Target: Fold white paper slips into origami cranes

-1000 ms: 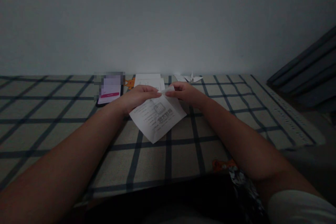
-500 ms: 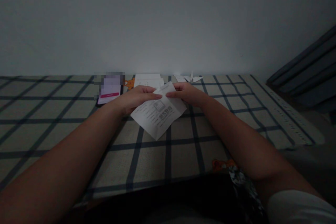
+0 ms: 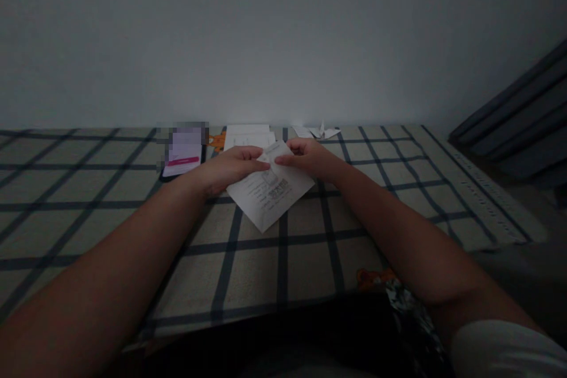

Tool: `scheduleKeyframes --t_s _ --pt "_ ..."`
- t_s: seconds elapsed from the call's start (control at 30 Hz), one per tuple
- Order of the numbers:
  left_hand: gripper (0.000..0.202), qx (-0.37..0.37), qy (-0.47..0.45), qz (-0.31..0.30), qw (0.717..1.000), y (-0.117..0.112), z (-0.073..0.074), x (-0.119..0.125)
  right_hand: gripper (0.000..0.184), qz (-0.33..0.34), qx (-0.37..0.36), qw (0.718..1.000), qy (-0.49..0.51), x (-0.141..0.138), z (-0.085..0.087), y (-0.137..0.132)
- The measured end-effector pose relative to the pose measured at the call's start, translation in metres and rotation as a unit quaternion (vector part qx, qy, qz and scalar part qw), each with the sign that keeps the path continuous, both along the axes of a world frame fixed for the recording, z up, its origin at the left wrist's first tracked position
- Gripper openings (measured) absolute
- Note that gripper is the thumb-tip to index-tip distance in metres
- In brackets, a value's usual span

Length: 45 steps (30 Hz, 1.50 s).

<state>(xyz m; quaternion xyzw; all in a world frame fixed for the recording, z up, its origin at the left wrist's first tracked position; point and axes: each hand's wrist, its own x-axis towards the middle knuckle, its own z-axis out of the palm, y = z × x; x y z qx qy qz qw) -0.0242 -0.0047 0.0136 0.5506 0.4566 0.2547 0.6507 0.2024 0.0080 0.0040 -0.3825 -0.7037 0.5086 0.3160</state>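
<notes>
A sheet of white printed paper (image 3: pixel 266 201) is held between both hands, with one corner pointing toward me. Faint lines of print and a dark square pattern show on its face. My left hand (image 3: pixel 233 166) pinches its upper left part, thumb on top and fingers behind. On the upper right, my right hand (image 3: pixel 310 158) grips it the same way, its thumb close to the left one. The paper has crease lines and is raised a little between the thumbs. Fingers behind the sheet are hidden.
A phone (image 3: pixel 183 150) with a lit screen lies left of my hands. Behind them sit white papers (image 3: pixel 248 134) and a folded paper piece (image 3: pixel 322 131) by the wall. A checked cloth (image 3: pixel 305 260) covers the surface. A grey curtain (image 3: pixel 522 112) hangs at right.
Both thumbs have shifted slightly left and down on the paper. The sheet has turned a little, and its near corner has risen slightly.
</notes>
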Motion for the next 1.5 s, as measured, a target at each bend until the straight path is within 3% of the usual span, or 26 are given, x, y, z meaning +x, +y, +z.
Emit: scheduleKeyframes --t_s 0.17,0.77,1.07,1.27,1.37,1.5 --pt "0.031 0.001 -0.009 -0.016 1.000 -0.002 0.003 0.000 0.033 -0.002 0.002 1.000 0.018 0.000 -0.001 0.002" --pt "0.020 -0.014 -0.023 -0.004 1.000 0.004 0.004 -0.008 0.035 0.011 0.023 0.997 0.078 -0.004 0.004 -0.002" --pt "0.031 0.014 -0.019 0.029 0.999 0.006 0.001 -0.005 0.031 0.086 -0.141 0.984 0.069 0.003 -0.001 0.003" --pt "0.042 0.014 -0.059 0.033 0.998 0.007 0.002 -0.003 0.037 0.035 -0.153 0.978 0.134 0.005 -0.002 0.006" --pt "0.051 0.042 -0.086 0.083 0.992 0.009 0.002 0.000 0.040 0.002 -0.141 0.974 0.179 0.004 -0.003 0.009" --pt "0.044 0.049 -0.201 0.140 0.968 0.012 0.005 0.001 0.040 -0.070 -0.098 0.965 0.231 0.001 -0.004 0.012"
